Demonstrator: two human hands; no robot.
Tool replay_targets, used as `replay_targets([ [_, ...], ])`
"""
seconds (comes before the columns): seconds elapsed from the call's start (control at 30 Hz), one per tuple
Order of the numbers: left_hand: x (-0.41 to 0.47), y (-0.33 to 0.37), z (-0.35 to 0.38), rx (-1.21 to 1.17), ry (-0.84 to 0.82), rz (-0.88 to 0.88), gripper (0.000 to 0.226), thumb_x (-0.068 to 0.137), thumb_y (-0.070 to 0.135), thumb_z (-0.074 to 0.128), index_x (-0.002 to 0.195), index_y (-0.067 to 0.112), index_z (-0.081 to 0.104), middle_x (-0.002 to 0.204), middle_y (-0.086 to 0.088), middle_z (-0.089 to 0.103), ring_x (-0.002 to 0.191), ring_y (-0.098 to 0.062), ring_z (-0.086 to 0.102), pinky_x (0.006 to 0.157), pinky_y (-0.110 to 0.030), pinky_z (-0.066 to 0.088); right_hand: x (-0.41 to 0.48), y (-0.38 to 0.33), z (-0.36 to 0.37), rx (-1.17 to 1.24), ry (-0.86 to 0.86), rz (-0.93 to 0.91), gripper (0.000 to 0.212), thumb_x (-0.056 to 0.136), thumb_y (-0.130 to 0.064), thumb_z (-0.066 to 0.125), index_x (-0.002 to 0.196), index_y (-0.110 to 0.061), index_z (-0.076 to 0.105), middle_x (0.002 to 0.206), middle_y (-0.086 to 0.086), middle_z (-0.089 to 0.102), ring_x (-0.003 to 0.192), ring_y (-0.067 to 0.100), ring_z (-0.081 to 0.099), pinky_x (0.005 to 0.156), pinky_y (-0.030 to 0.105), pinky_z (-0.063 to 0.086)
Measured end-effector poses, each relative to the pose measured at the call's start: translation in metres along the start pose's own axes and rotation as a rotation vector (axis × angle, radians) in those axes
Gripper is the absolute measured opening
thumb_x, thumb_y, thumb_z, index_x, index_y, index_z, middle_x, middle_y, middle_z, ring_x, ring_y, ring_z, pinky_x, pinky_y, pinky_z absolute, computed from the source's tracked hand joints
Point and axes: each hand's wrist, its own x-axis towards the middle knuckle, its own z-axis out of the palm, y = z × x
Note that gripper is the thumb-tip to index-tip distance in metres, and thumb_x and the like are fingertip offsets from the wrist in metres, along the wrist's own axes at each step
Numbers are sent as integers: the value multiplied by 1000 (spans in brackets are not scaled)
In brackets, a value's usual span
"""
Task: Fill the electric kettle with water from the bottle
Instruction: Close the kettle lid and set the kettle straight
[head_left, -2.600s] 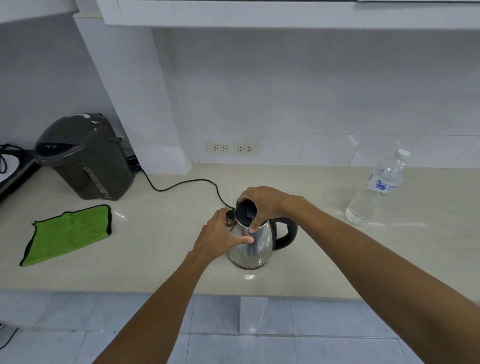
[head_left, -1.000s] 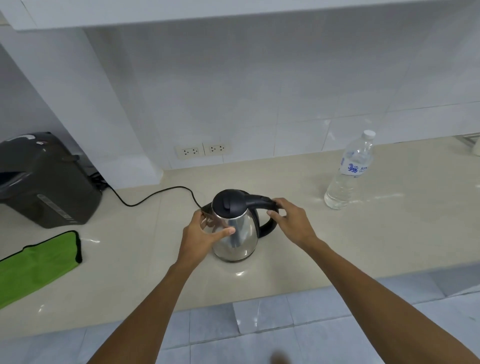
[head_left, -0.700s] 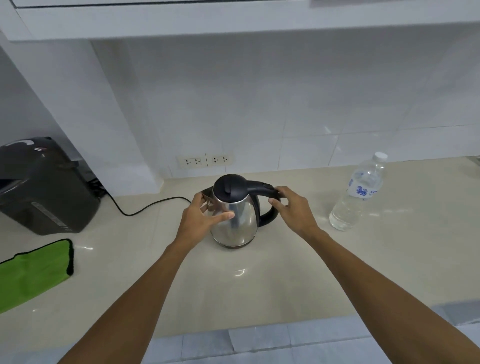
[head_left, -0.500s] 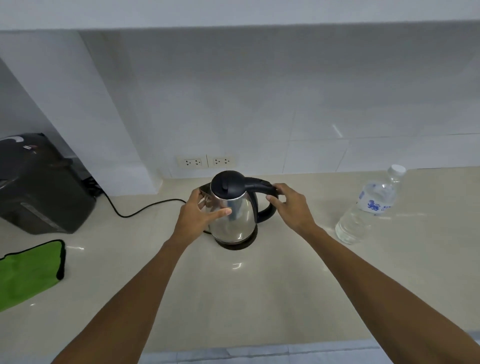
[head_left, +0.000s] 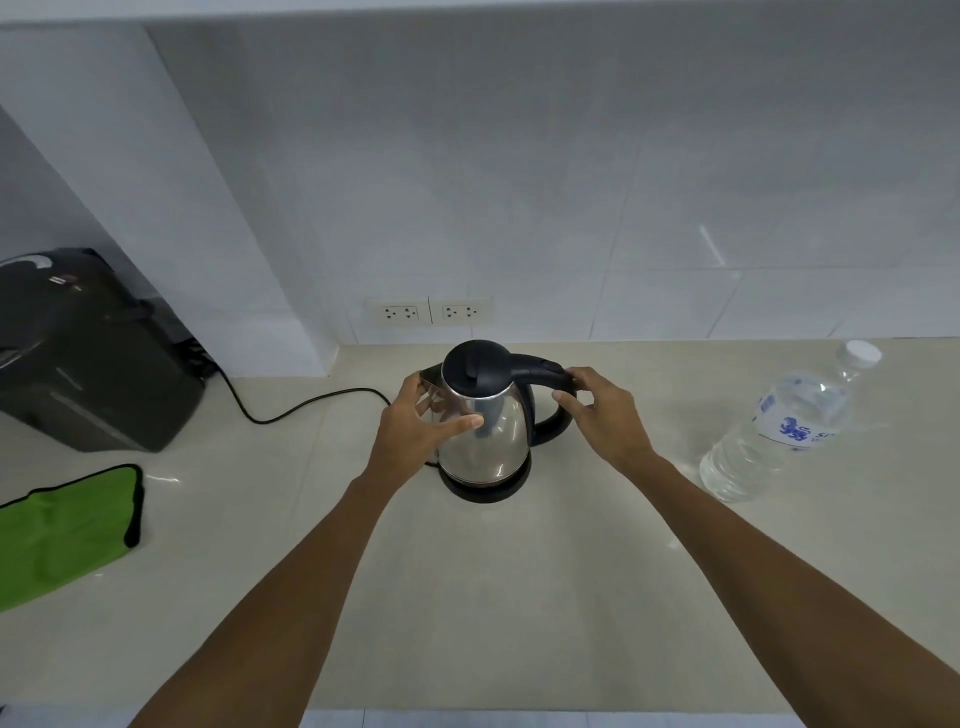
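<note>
Kettle (head_left: 483, 426) sits upright on its black base (head_left: 485, 491), mid-counter (head_left: 467, 597), lid (head_left: 475, 366) down. L hand (head_left: 415, 431) cupped against the steel wall on the spout side, thumb across the front; looks like light contact, not a squeeze. R hand (head_left: 605, 415) at the black handle (head_left: 545, 379), fingertips on its top bend, thumb under; partial wrap, can't tell if it's clenched tight. Bottle (head_left: 779, 431) stands well apart to the right, cap (head_left: 862, 353) on, roughly half full by the look. Handling guess: kettle body is rigid polished steel, slick, so lift by the handle only; prob. light if empty, hinge lid needs opening before any pour. Bottle is thin clear plastic, will flex under grip, so hold mid-body near the label (head_left: 795, 423), not hard, or it squirts once uncapped. Text: blue logo on the label plus letters starting "S", rest cut off/unreadable. No brand legible on kettle. Nothing readable on the dark water boiler (head_left: 88, 353) at left either. Green cloth (head_left: 62, 530) lies flat near it, handy for spills.
</note>
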Motion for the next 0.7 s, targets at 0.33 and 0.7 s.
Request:
replay_targets([
  [0.33, -11, -4, 10, 43, -15, 0, 85, 66, 37, 99, 138, 26, 55, 123, 26, 63, 120, -3, 59, 106, -32, 52, -16, 10, -2, -12, -7, 23, 34, 96, -29, 69, 128, -17, 63, 120, 2, 71, 94, 24, 71, 86, 25, 46],
  [0.7, -14, -6, 9, 76, -31, -3, 92, 68, 42, 96, 146, 24, 49, 133, 16, 59, 127, -9, 55, 107, -33, 50, -14, 6, -10, 104, -92, 162, 29, 97, -30, 63, 126, -26, 66, 115, -8, 67, 107, 15, 61, 94, 27, 42],
])
